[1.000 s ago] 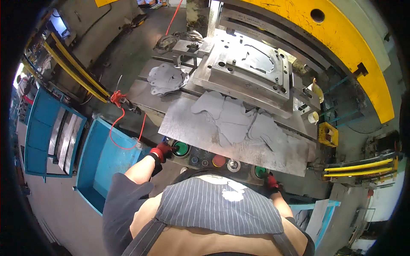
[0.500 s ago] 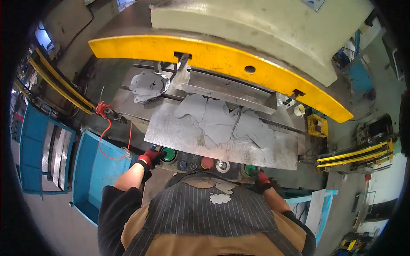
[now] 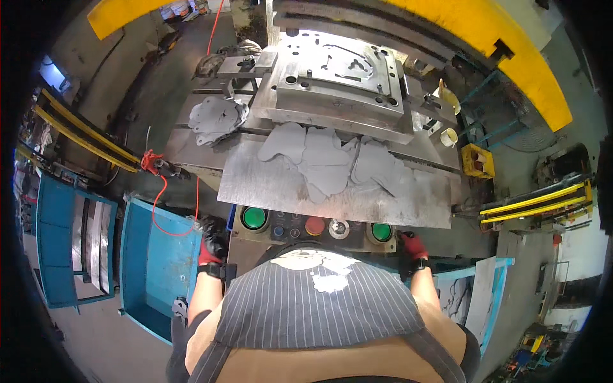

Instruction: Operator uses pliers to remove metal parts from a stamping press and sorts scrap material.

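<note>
My left hand point(image 3: 212, 242), in a red and black glove, is beside the left green button point(image 3: 254, 218) of a control panel, apart from it. Its dark fingers look loosely apart, with nothing seen in them. My right hand point(image 3: 413, 245), gloved alike, is just right of the other green button point(image 3: 381, 232); its fingers are mostly hidden. Above the panel lies a metal sheet point(image 3: 242, 182) bearing several flat grey cut pieces point(image 3: 325, 166). Behind it stands a press die point(image 3: 345, 99) with a bright top plate. A stack of similar pieces point(image 3: 218, 117) sits left of the die.
A red button point(image 3: 314, 225) sits between the green ones. The yellow press guard point(image 3: 523, 57) curves overhead. At the left is a blue bin point(image 3: 150, 255), with a red hose point(image 3: 155, 207) hanging over it. A yellow crate point(image 3: 477, 161) and a blue-framed rack point(image 3: 495, 300) stand at the right.
The yellow-fronted press ram has risen, uncovering the die. Both my hands have left the green buttons, the left moving outward and the right slightly outward and up.
</note>
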`<state>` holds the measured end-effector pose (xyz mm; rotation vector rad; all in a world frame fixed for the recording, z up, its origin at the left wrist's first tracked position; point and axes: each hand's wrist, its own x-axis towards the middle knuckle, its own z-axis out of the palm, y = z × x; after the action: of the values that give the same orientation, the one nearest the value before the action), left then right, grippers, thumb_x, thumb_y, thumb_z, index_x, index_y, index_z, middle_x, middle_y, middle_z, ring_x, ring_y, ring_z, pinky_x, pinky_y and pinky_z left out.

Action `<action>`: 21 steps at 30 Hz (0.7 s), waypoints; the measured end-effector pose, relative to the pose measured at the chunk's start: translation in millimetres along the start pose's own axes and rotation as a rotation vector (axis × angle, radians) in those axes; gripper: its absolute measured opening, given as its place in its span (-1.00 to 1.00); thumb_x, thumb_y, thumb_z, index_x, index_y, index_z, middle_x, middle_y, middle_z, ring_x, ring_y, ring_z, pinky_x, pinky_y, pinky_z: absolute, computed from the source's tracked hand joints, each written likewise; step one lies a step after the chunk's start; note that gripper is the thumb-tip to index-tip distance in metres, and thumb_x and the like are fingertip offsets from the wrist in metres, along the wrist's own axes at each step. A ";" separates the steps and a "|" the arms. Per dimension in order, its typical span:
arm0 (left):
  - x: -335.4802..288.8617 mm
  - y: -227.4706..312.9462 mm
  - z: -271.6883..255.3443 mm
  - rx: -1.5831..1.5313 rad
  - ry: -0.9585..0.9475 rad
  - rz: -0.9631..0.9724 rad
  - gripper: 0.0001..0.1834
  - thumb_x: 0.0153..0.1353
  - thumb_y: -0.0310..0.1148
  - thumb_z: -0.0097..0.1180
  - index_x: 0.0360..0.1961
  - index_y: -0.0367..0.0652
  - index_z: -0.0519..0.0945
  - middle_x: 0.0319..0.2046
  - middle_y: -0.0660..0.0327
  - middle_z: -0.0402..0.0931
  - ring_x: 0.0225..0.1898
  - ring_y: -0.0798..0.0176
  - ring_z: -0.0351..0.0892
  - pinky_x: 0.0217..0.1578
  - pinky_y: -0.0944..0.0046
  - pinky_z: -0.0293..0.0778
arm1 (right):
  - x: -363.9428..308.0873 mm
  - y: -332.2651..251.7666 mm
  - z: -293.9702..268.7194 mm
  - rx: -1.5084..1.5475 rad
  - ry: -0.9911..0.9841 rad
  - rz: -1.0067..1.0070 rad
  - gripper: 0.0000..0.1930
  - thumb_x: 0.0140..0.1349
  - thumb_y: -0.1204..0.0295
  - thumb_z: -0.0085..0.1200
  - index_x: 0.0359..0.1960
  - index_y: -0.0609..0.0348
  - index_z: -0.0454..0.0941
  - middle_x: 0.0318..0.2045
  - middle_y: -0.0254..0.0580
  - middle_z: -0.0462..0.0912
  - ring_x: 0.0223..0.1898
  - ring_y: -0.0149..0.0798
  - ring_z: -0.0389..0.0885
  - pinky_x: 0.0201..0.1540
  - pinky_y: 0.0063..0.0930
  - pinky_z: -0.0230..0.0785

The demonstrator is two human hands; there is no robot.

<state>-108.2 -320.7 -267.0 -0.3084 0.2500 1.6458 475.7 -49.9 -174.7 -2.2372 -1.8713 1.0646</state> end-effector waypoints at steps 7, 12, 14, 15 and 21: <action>-53.6 6.7 108.7 0.523 0.707 0.965 -0.77 0.17 -0.20 -0.11 -0.61 0.10 0.27 -0.77 0.47 0.18 -0.81 0.52 0.06 -0.84 0.50 0.05 | -27.2 -198.6 -28.3 0.138 0.287 -0.719 -0.67 -0.10 0.35 0.15 -0.24 0.16 0.50 -0.29 -0.04 0.54 -0.22 -0.07 0.51 -0.19 -0.37 0.34; -34.0 -13.1 163.0 0.590 0.324 0.856 -0.84 0.18 -0.31 -0.15 -0.22 -0.06 0.36 -0.59 0.35 0.28 -0.63 0.47 0.26 -0.71 0.52 0.23 | 38.9 -285.0 38.2 -0.488 0.329 -0.803 -0.23 -0.24 0.05 0.22 0.01 0.24 0.26 -0.13 0.05 0.44 -0.06 0.03 0.36 0.00 -0.19 0.18; -23.3 -30.8 182.4 0.858 0.314 0.894 -0.76 0.15 -0.41 -0.15 -0.13 -0.17 0.35 -0.56 0.33 0.32 -0.61 0.47 0.30 -0.63 0.49 0.28 | 43.6 -304.3 41.1 -0.597 0.268 -0.695 -0.18 -0.29 0.03 0.24 0.02 0.24 0.25 -0.17 0.06 0.45 -0.06 0.02 0.36 -0.03 -0.17 0.19; -18.9 -31.2 177.0 1.008 0.370 0.857 -0.73 0.14 -0.48 -0.17 -0.10 -0.19 0.35 -0.53 0.31 0.35 -0.60 0.46 0.31 -0.59 0.47 0.32 | 38.5 -315.0 37.8 -0.603 0.233 -0.671 -0.19 -0.31 0.05 0.24 0.01 0.23 0.26 -0.21 0.08 0.47 -0.07 0.00 0.39 -0.07 -0.19 0.22; 51.9 -83.2 265.2 0.988 0.110 0.284 -0.63 0.19 -0.23 -0.09 0.00 -0.11 0.29 -0.41 0.39 0.37 -0.42 0.51 0.35 -0.54 0.48 0.26 | 61.5 -287.1 37.5 0.409 -0.069 -0.672 -0.50 -0.19 0.33 0.21 -0.15 0.25 0.42 -0.22 0.07 0.51 -0.21 -0.08 0.50 -0.18 -0.29 0.33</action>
<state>-43.6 -173.4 -34.5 0.4071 1.1746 1.5798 213.1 68.2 -106.1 -1.2308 -1.9702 1.2368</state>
